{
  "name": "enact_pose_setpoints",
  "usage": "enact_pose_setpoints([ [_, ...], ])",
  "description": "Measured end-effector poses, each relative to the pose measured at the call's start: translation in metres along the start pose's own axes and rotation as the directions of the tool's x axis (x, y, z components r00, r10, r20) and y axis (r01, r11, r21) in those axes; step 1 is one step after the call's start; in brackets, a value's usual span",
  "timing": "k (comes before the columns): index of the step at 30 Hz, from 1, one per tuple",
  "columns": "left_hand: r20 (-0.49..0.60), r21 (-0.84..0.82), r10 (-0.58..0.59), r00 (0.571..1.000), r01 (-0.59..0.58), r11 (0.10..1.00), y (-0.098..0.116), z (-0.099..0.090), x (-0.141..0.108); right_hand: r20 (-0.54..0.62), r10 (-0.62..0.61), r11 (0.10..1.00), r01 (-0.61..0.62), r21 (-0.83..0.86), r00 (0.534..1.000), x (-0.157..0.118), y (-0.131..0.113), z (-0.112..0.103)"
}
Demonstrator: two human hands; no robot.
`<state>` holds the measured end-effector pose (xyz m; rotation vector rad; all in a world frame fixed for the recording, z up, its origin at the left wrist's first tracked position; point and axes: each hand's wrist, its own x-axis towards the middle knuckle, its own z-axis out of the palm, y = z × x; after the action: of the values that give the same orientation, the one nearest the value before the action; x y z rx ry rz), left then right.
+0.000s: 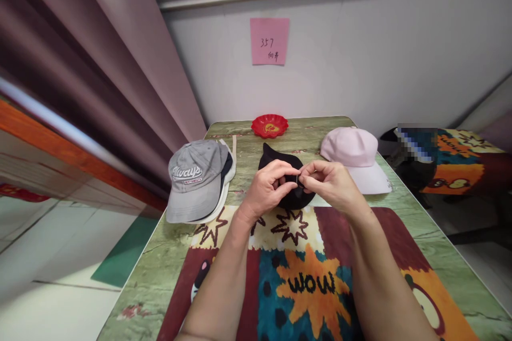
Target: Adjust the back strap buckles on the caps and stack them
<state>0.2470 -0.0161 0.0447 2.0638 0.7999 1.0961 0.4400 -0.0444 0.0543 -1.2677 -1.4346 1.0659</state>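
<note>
A black cap [278, 156] rests near the middle of the table, partly covered by my hands. My left hand [266, 186] is closed in a pinch on the cap's strap, thumb and forefinger near a small shiny piece that looks like a buckle. Opposite it, my right hand [330, 184] pinches the same strap close to that piece. The fingers hide most of the strap. To the right sits a pale pink cap [350, 149]. At the left lies a stack of caps with a grey one [196, 176] lettered "Always" on top.
A red scalloped dish [269, 126] stands at the table's far edge. A colourful mat [312, 287] reading "WOW" covers the near part of the green table [148, 272]. Behind is a wall with a pink note [269, 41]. A curtain [160, 74] hangs at the left.
</note>
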Motion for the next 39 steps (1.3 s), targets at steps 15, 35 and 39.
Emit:
enact_pose_setpoints([
  [15,-0.045,0.024,0.043,0.998,-0.042,0.999,-0.008,0.0,-0.001,0.033,-0.161,0.972,0.164,-0.17,0.986,0.01,0.014,0.0],
  [35,-0.134,0.014,0.022,0.991,-0.02,1.0,-0.005,0.004,0.0,-0.03,-0.14,0.979,0.134,-0.155,0.99,0.006,0.005,0.005],
  [39,-0.104,0.007,0.056,0.993,-0.055,0.998,-0.005,0.004,-0.001,-0.017,-0.139,0.975,0.134,-0.176,0.99,0.004,0.003,0.002],
])
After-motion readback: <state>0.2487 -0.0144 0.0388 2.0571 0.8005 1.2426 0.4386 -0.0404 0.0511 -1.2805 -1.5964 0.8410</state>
